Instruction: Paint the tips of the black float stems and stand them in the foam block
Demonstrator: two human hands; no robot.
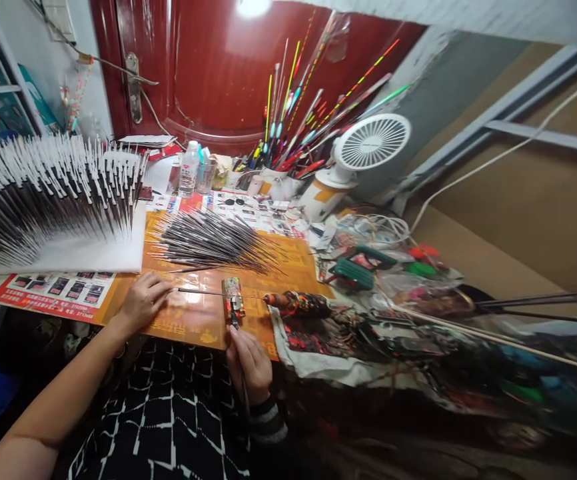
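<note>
My left hand (142,300) rests on the orange mat (188,320), fingers pinched on one end of a thin dark rod (203,291). That rod runs right across a small metal block (233,298) standing on the mat. My right hand (249,363) is closed around a thin tool whose tip touches the block from the near side. A pile of dark thin rods (213,243) lies just beyond the block. At the far left a white foam board (93,253) holds several white-tipped rods (43,187) stuck in rows.
A paint-stained cloth (328,340) lies right of the mat. Behind it are a white desk fan (366,150), cups of coloured floats (293,120), a water bottle (188,170) and a red door (208,67). Long thin sticks (493,337) cross the cluttered right side.
</note>
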